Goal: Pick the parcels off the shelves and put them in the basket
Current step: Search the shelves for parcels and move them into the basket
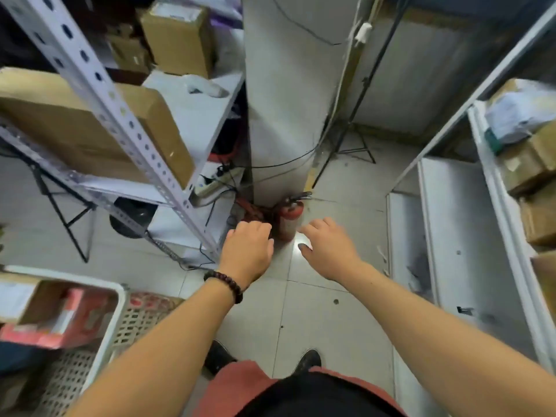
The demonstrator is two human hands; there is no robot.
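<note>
Both my hands hang in front of me over the tiled floor, and neither holds anything. My left hand (248, 251), with a bead bracelet on the wrist, has loosely curled fingers. My right hand (328, 248) is relaxed with the fingers spread a little. The white basket (118, 299) stands at the lower left with a brown box and red parcels inside. A large cardboard parcel (75, 124) lies on the left shelf, and another brown box (177, 37) sits further back. Brown parcels (529, 164) and a grey bag (517, 115) fill the right shelf.
A white pillar (282, 109) stands ahead with a red fire extinguisher (288, 218) at its foot. A power strip and cables (216, 182) lie by the left rack. A tripod stand (355, 136) is behind. The right rack's lower shelves (457, 236) are bare.
</note>
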